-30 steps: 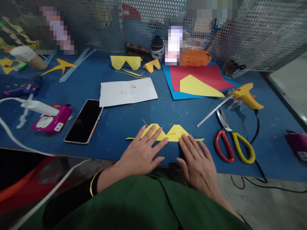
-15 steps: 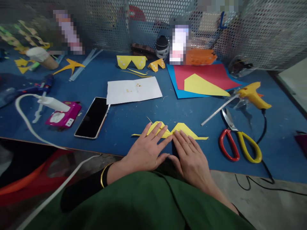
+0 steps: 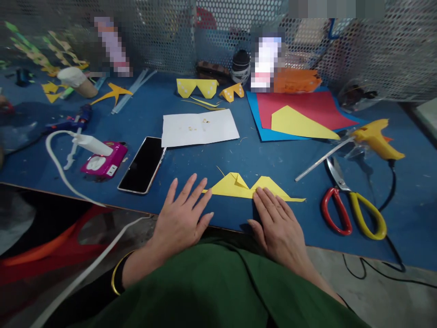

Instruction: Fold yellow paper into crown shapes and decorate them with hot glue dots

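Note:
A cut and folded piece of yellow paper (image 3: pixel 232 188) lies near the front edge of the blue table, with two humps, a notch between them and thin strips at both ends. My left hand (image 3: pixel 182 214) rests flat with fingers spread, its fingertips at the paper's left end. On the paper's right half lie the fingertips of my right hand (image 3: pixel 278 218), palm down and fingers stretched out. Nothing is gripped in either hand. Scissors (image 3: pixel 341 184) with one red and one yellow handle lie to the right.
Behind the paper lie a white sheet (image 3: pixel 201 128) and two yellow mask-like cutouts (image 3: pixel 197 89). A phone (image 3: pixel 141 166) and a pink socket block (image 3: pixel 104 159) are at the left. Coloured sheets (image 3: pixel 307 107) and a yellow glue gun (image 3: pixel 377 139) sit at the right.
My left hand has slid left off the paper's left hump, uncovering a small folded flap there. My right hand stays on the right half. The view has shifted slightly left.

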Available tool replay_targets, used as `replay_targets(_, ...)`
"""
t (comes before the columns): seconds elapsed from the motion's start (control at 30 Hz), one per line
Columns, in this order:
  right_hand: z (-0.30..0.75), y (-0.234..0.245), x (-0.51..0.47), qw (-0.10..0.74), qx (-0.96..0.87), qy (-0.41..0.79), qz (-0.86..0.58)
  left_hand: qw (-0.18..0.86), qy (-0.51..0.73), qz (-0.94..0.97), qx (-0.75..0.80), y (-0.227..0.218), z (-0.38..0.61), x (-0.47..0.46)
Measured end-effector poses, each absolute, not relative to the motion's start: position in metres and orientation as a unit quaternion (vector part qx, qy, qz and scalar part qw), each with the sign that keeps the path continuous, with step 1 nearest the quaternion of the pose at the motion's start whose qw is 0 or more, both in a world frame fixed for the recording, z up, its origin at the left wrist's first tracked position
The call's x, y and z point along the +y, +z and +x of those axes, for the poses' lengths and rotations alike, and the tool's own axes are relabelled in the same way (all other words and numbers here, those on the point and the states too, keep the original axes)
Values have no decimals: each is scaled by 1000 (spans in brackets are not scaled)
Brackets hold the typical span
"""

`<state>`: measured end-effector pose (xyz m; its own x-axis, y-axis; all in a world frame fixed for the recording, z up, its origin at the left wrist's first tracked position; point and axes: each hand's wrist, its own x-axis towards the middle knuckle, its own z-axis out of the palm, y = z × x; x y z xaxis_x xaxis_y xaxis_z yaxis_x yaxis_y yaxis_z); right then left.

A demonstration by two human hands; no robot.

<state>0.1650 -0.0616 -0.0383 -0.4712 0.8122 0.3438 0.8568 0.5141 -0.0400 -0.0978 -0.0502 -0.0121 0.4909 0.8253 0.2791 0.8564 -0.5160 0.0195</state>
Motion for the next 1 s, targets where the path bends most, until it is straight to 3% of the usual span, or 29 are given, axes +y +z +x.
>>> replay_targets(0.13, 161, -37, -62, 174, -853, -84, -485, 90, -162, -868, -460, -12, -83, -47)
replay_targets(0.27, 155, -32, -62, 189, -858, -80, -471, 44, -126, -923, -360, -20, -62, -34)
replay_targets(0.43, 163, -33, -61, 168, -874, -71, -450, 18, -100, -924, -370, -29, -57, -26)
replay_targets(0.7, 198, -36, -60, 129, -829, -117, -531, 25, -98, -923, -371, -24, -55, -16)
replay_targets(1.0, 177, -42, -25, 168, -811, -190, -527, -30, -51, -907, -417, -26, -34, 3)
